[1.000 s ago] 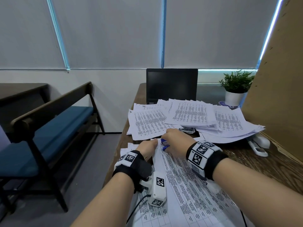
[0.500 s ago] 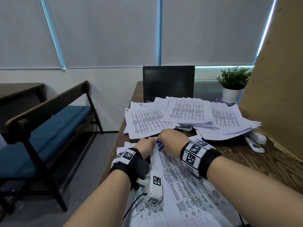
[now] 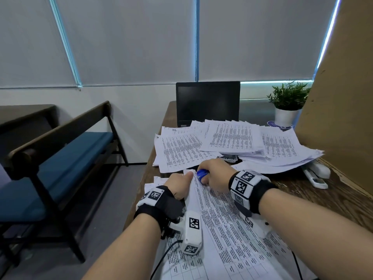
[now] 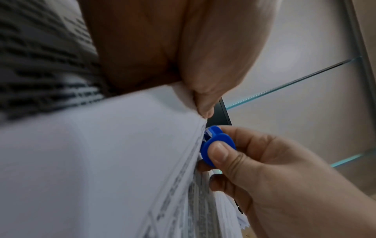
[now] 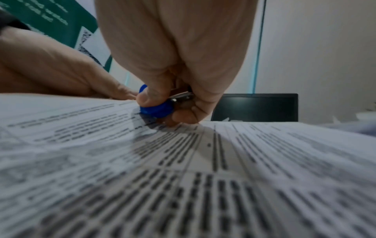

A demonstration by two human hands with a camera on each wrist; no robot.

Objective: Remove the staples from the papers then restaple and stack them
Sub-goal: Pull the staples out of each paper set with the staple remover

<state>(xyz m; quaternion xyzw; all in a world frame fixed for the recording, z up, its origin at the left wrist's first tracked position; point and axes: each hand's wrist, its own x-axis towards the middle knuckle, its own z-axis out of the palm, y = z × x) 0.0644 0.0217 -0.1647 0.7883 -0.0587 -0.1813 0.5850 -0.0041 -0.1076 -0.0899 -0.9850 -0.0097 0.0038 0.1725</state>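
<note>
A stapled set of printed papers (image 3: 220, 215) lies on the desk in front of me. My right hand (image 3: 212, 174) pinches a blue staple remover (image 3: 201, 174) between thumb and fingers at the set's far left corner; the remover (image 4: 216, 145) meets the paper edge, and it (image 5: 156, 108) sits on the sheet. My left hand (image 3: 179, 185) holds down that corner, its thumb tip (image 4: 205, 109) pressing the papers (image 4: 101, 161) just beside the remover. The staple itself is hidden.
More printed sheets (image 3: 232, 142) lie spread at the back of the desk before a dark laptop (image 3: 207, 104). A white stapler (image 3: 316, 174) rests right of them, a potted plant (image 3: 288, 106) behind. A board (image 3: 343, 98) stands on the right, a blue bench (image 3: 56, 158) left.
Both hands stay at the paper corner. The blue remover shows more between the right fingers now, and the head view has drifted slightly.
</note>
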